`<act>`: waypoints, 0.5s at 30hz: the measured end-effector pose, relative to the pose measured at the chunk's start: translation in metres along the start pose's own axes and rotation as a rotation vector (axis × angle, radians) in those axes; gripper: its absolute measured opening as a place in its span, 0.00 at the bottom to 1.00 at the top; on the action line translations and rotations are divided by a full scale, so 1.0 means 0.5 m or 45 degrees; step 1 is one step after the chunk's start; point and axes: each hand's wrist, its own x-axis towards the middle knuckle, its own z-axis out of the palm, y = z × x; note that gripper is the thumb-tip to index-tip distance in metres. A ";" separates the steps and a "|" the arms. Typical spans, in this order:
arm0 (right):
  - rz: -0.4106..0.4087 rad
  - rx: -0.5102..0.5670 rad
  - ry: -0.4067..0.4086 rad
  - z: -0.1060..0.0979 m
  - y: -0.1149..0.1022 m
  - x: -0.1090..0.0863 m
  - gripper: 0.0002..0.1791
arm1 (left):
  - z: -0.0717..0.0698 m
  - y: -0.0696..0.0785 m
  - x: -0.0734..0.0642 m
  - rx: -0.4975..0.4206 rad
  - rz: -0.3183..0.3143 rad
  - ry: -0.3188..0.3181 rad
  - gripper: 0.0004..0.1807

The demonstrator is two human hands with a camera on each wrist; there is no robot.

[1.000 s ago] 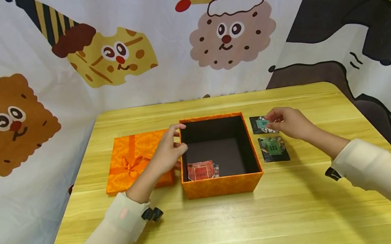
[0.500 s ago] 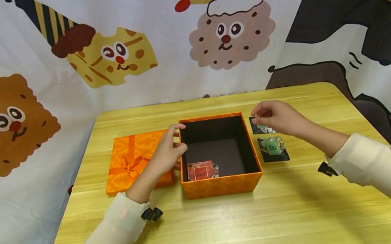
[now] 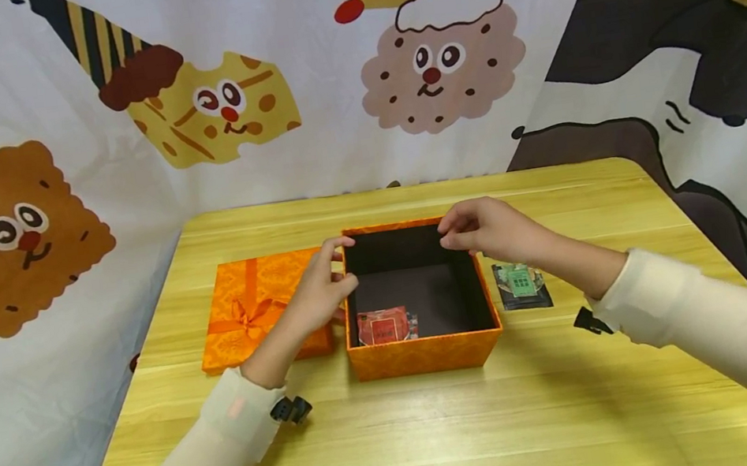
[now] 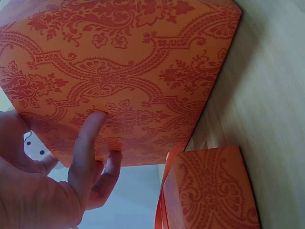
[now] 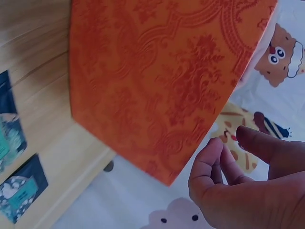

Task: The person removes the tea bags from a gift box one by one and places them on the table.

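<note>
An orange patterned gift box stands uncovered on the table, its dark inside facing up. My left hand holds its left wall, thumb over the rim and some fingers against the outer side. A red packet lies in the front left corner of the box, partly over another small one. My right hand hovers above the back right rim, fingers bent, with a gap between thumb and fingertips and nothing held in the right wrist view. A green-labelled black packet lies right of the box.
The orange lid with its ribbon bow lies left of the box. A second black packet lies behind the green-labelled one, mostly hidden by my right hand in the head view. A printed cloth hangs behind the wooden table.
My right hand has moved left, from over the back packet to above the box's right rim. Both packets beside the box have stayed put, and my left hand has not moved.
</note>
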 end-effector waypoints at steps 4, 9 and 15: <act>0.004 0.038 -0.042 0.014 -0.009 0.010 0.12 | 0.001 -0.002 0.001 0.003 0.000 0.001 0.32; 0.048 0.088 -0.121 0.031 -0.018 0.026 0.13 | 0.001 -0.002 0.003 0.010 0.013 0.008 0.31; 0.109 0.153 -0.245 0.054 -0.036 0.045 0.13 | 0.000 -0.001 0.002 0.007 0.031 0.013 0.30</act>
